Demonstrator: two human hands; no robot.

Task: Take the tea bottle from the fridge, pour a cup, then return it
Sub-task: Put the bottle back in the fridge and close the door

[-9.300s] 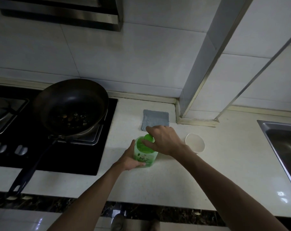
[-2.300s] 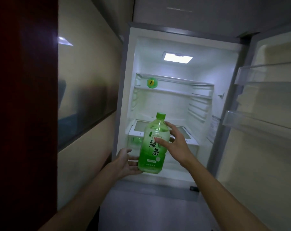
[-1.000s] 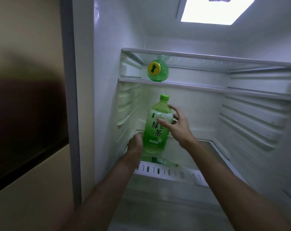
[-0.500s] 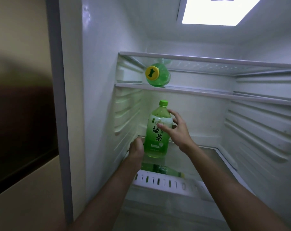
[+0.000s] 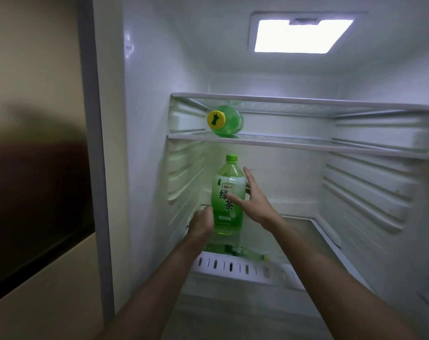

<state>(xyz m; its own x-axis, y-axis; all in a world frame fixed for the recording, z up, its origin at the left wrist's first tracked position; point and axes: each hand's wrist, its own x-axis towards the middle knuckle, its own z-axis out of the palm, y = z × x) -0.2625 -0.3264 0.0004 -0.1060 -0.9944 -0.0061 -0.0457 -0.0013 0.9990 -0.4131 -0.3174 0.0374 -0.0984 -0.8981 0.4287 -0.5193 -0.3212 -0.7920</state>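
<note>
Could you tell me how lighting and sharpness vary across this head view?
Head view: the ceiling lamp is blown out white; the tea bottle reads sharp and casts green onto the fridge wall; everything left of the fridge is dim, and the straight shelf edges bow from the wide angle.

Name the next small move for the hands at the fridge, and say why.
Probably let go and draw both hands back. The tea bottle stands upright on the lower glass shelf, cap on. The right hand is already spread open against it; the left hand touches its base.

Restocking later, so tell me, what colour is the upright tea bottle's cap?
Green, matching the tea bottle; the cap shows in the head view.
</note>
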